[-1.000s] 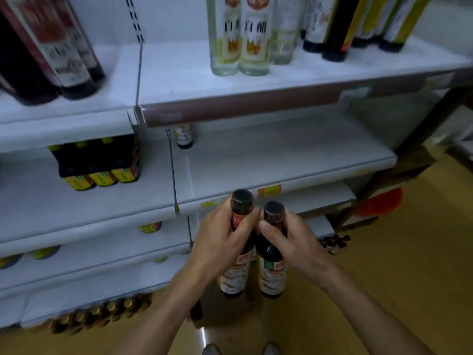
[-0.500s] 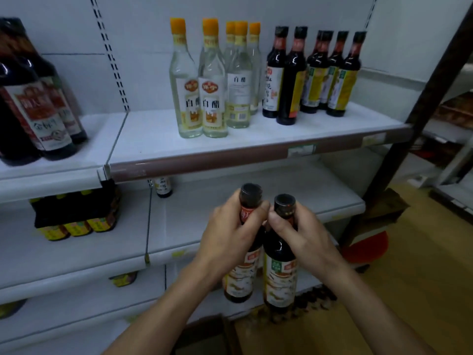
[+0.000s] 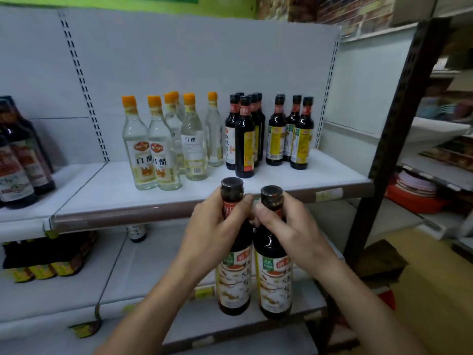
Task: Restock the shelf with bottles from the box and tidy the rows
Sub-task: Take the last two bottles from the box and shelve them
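I hold two dark sauce bottles upright side by side in front of the shelves. My left hand [image 3: 216, 226] grips the neck of the left bottle [image 3: 233, 280]. My right hand [image 3: 286, 226] grips the neck of the right bottle [image 3: 275, 283]. Both caps reach up to the front lip of the upper white shelf [image 3: 115, 193]. On that shelf stand several clear vinegar bottles with orange caps [image 3: 158, 147] and, to their right, several dark bottles with yellow labels [image 3: 244, 139] in loose rows. The box is out of view.
Large dark bottles [image 3: 18, 170] stand on the neighbouring shelf at left. The shelf below [image 3: 158, 254] carries a small bottle [image 3: 137, 233] at the back and dark packs with yellow labels [image 3: 43, 260]. A dark steel upright [image 3: 394, 139] bounds the unit at right, with cluttered racks beyond.
Both hands have lifted the two bottles from low by the bottom shelves up to the upper shelf's front edge. My view has tilted upward with them.
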Tool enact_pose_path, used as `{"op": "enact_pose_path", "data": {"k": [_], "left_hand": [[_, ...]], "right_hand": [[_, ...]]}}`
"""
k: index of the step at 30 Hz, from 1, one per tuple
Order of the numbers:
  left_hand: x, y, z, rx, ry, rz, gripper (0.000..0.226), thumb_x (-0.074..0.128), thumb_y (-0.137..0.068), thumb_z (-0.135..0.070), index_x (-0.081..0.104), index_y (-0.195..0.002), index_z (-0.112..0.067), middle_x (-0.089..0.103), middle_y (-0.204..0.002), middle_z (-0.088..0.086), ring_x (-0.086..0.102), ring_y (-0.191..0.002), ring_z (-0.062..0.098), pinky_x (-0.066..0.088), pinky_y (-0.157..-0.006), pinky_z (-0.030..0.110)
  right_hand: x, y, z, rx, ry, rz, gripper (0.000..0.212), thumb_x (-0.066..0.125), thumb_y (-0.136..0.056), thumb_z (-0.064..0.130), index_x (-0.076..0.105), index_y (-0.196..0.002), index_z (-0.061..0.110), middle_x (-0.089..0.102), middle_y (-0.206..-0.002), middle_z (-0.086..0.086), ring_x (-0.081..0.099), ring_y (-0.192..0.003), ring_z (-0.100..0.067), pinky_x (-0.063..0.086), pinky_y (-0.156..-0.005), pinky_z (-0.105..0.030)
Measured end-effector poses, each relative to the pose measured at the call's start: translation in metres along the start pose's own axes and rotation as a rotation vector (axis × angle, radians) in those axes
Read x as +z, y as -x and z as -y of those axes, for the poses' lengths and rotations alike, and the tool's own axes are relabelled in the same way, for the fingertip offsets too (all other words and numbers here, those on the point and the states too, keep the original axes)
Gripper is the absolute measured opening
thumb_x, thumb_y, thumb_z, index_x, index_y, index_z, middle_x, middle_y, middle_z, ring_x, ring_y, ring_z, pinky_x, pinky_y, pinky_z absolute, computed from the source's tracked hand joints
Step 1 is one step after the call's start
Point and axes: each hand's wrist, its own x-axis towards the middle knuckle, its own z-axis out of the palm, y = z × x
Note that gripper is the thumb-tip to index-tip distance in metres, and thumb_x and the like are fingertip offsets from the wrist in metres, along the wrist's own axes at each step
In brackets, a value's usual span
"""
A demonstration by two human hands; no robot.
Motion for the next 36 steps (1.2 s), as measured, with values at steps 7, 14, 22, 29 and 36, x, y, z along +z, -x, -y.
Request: {"op": "enact_pose_path", "data": {"k": [7,14,22,29,36], "left_hand": [[0.018,-0.033,-0.028,0.070,-0.012,-0.002,0.020,0.060,-0.100,-0.029,0.062,-0.089,-0.013,0.075,-0.081,-0.002,0.073,-0.078,0.013,0.060,-0.072,0.037],[0.019,-0.066,-0.030,0.126,-0.019,-0.022,0.021,0.060,-0.101,-0.032,0.065,-0.091,-0.014,0.075,-0.084,-0.001,0.073,-0.081,0.015,0.061,-0.076,0.046],[-0.001,-0.122,-0.033,0.228,0.021,0.009,0.025,0.057,-0.103,-0.026,0.063,-0.092,-0.005,0.076,-0.079,0.004,0.075,-0.075,0.020,0.061,-0.076,0.045],[-0.012,-0.168,-0.031,0.333,-0.005,-0.002,0.025,0.058,-0.102,-0.029,0.063,-0.090,-0.007,0.075,-0.077,0.000,0.073,-0.073,0.013,0.058,-0.069,0.031],[-0.023,-0.196,-0.019,0.329,-0.091,-0.052,0.024,0.058,-0.101,-0.034,0.064,-0.089,-0.015,0.075,-0.078,-0.004,0.073,-0.073,0.009,0.060,-0.071,0.035]], "right_hand": [[-0.031,-0.029,0.009,-0.064,-0.019,-0.025,0.016,0.058,-0.101,0.027,0.061,-0.086,0.031,0.070,-0.078,0.017,0.068,-0.080,-0.001,0.048,-0.070,-0.017],[-0.045,-0.060,0.010,-0.091,0.010,-0.029,0.018,0.058,-0.102,0.031,0.061,-0.086,0.023,0.068,-0.076,0.006,0.069,-0.076,-0.012,0.050,-0.071,-0.025],[-0.044,-0.112,0.022,-0.137,0.002,-0.055,0.024,0.058,-0.101,0.037,0.061,-0.091,0.015,0.070,-0.083,-0.008,0.071,-0.083,-0.024,0.057,-0.084,-0.053],[-0.041,-0.153,0.024,-0.191,0.037,-0.091,0.015,0.056,-0.102,0.030,0.063,-0.092,0.023,0.070,-0.082,0.006,0.072,-0.086,-0.015,0.059,-0.080,-0.035],[-0.034,-0.190,0.013,-0.203,0.026,-0.107,0.028,0.055,-0.101,0.036,0.061,-0.085,0.013,0.069,-0.078,-0.003,0.070,-0.079,-0.019,0.057,-0.081,-0.041]]}}
